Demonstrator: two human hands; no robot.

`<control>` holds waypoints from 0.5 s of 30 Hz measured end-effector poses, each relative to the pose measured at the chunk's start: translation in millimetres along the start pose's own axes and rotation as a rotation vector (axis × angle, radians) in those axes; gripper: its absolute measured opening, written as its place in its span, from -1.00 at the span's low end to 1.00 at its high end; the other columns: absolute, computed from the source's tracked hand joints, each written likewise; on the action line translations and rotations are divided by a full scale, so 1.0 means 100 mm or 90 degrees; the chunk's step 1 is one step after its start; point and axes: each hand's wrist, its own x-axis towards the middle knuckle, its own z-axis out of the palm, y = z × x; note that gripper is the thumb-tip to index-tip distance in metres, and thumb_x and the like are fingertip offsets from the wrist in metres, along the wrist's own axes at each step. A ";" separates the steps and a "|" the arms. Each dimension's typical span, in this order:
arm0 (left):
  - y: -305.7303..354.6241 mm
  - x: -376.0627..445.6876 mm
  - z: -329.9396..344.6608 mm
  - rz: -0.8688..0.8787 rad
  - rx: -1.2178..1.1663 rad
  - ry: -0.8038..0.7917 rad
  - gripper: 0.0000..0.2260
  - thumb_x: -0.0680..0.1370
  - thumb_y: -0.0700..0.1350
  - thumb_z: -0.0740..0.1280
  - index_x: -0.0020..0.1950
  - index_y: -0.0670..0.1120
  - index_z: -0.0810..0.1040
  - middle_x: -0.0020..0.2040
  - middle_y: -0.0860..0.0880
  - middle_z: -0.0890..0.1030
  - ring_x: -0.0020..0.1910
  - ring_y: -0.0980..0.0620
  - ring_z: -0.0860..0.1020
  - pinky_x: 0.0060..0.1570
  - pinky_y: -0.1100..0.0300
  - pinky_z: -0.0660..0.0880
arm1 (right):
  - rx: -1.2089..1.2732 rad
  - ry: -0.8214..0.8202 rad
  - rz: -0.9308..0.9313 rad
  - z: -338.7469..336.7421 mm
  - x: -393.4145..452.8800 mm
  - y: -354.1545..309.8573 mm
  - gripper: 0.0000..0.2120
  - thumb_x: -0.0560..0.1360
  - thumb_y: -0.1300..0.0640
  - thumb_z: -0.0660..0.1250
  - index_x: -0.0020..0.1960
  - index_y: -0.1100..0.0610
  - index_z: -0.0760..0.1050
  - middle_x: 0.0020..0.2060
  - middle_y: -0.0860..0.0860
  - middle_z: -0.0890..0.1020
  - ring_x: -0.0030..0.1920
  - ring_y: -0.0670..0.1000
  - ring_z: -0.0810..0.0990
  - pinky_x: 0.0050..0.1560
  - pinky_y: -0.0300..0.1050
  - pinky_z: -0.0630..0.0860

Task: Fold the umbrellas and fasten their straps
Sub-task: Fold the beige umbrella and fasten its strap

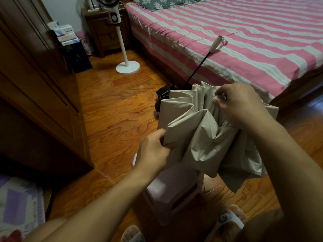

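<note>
Pinching a rib tip with my right hand (239, 105), I gripped a crisp fold of the beige umbrella (201, 137) in my left hand (153, 149). Its smooth pleated canopy hung above a pale plastic stool (167, 187), black shaft (198, 67) and white handle (215, 44) pointing toward the striped bed (244, 41).
</note>
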 end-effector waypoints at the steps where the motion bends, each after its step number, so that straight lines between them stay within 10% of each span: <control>1: -0.03 0.01 0.01 0.014 0.036 0.006 -0.84 0.40 -0.07 0.55 -0.09 0.01 0.62 -0.17 0.08 0.66 -0.14 0.08 0.62 -0.18 -0.06 0.60 | 0.001 -0.001 0.001 0.00 0.00 0.00 -0.75 0.59 0.04 0.40 0.21 0.12 0.63 0.11 0.15 0.67 0.12 0.20 0.61 0.12 0.07 0.54; 4: -0.06 0.03 0.03 0.062 0.136 0.010 -0.74 0.43 -0.12 0.57 -0.21 0.07 0.49 -0.22 0.10 0.55 -0.23 0.12 0.49 -0.30 0.04 0.46 | 0.004 -0.002 0.003 -0.01 -0.01 -0.02 -0.76 0.59 0.04 0.40 0.21 0.11 0.63 0.11 0.14 0.67 0.11 0.19 0.62 0.12 0.08 0.56; 9: 0.11 0.03 -0.10 0.002 0.134 -0.098 -0.22 0.32 0.07 0.64 0.47 0.13 0.38 0.29 0.07 0.43 0.30 0.09 0.37 0.27 0.14 0.38 | 0.007 -0.003 0.008 -0.01 0.00 -0.01 -0.77 0.60 0.03 0.39 0.20 0.10 0.63 0.10 0.12 0.67 0.11 0.18 0.62 0.12 0.08 0.55; 15: 0.43 -0.01 -0.21 0.203 0.050 0.124 -0.53 0.46 -0.02 0.54 0.32 0.01 0.48 0.07 0.09 0.55 0.09 0.18 0.51 0.10 0.36 0.42 | 0.012 -0.003 0.008 -0.01 -0.01 -0.03 -0.80 0.60 0.05 0.39 0.17 0.10 0.64 0.08 0.12 0.67 0.09 0.18 0.62 0.12 0.12 0.57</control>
